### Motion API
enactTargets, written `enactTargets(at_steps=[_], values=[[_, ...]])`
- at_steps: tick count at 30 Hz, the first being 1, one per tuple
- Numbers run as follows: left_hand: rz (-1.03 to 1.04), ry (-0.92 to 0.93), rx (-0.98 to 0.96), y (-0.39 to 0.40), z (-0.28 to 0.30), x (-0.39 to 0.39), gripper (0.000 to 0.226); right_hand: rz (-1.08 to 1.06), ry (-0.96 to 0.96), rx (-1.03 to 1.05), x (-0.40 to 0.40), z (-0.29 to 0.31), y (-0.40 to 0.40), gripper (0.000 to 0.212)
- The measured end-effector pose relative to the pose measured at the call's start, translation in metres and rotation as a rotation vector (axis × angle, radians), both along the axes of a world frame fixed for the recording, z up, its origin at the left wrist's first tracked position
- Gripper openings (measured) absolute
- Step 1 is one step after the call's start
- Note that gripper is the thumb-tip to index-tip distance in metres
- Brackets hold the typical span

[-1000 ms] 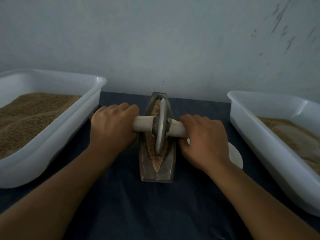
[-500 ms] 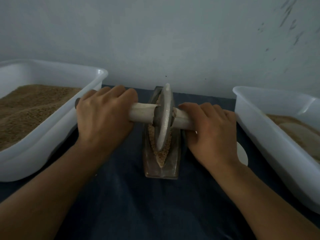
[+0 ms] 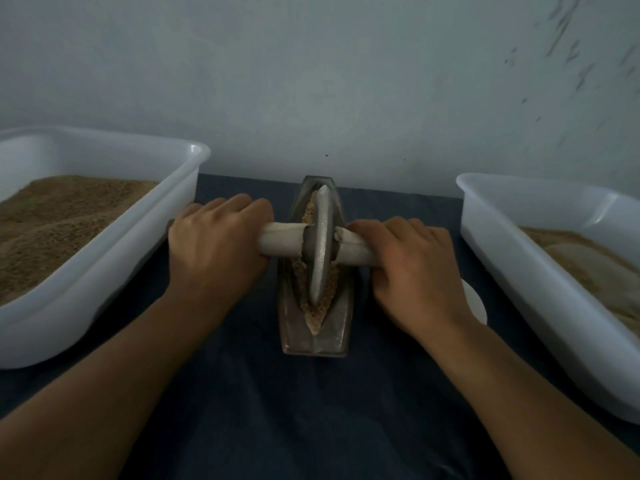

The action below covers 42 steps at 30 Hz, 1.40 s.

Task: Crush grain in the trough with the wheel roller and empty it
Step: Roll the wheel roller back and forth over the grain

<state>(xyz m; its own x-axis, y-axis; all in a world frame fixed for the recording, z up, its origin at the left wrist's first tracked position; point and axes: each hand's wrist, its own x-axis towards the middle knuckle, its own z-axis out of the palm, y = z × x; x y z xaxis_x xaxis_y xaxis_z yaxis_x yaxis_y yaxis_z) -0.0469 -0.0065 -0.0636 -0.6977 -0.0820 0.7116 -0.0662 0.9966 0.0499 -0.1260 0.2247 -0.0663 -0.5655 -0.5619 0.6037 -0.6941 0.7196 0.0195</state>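
Left of centre, my left hand curls its fingers round the pale handle; at centre the dull metal wheel roller stands in the narrow boat-shaped trough, amid coarse tan grain; my right hand wraps the other end. I judge that uneven pressure could tip the disc and spill grain onto the dark cloth surface.
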Motion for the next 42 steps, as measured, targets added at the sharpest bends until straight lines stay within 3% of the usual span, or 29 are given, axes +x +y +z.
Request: enactTargets(at_steps=[6, 15, 24, 27, 34, 42], values=[[-0.008, 0.058, 0.008, 0.004, 0.007, 0.008, 0.009, 0.018, 0.060, -0.042, 0.013, 0.011, 0.007, 0.048], [0.019, -0.016, -0.012, 0.003, 0.000, 0.007, 0.013, -0.001, -0.012, 0.009, 0.008, 0.000, 0.005, 0.046], [0.127, -0.110, -0.200, -0.001, 0.003, -0.022, 0.025, -0.070, -0.042, 0.054, -0.025, -0.007, -0.009, 0.024], [0.173, -0.216, -0.207, -0.007, 0.003, -0.037, 0.021, -0.114, -0.034, 0.116, -0.037, -0.002, -0.016, 0.019], [0.217, -0.520, -0.138, -0.015, 0.021, -0.067, 0.025, -0.199, -0.219, 0.239, -0.076, 0.010, -0.032, 0.011], [0.170, -0.723, -0.086, -0.027, 0.036, -0.100, 0.039, -0.145, -0.441, 0.365, -0.119, 0.025, -0.044, 0.027]])
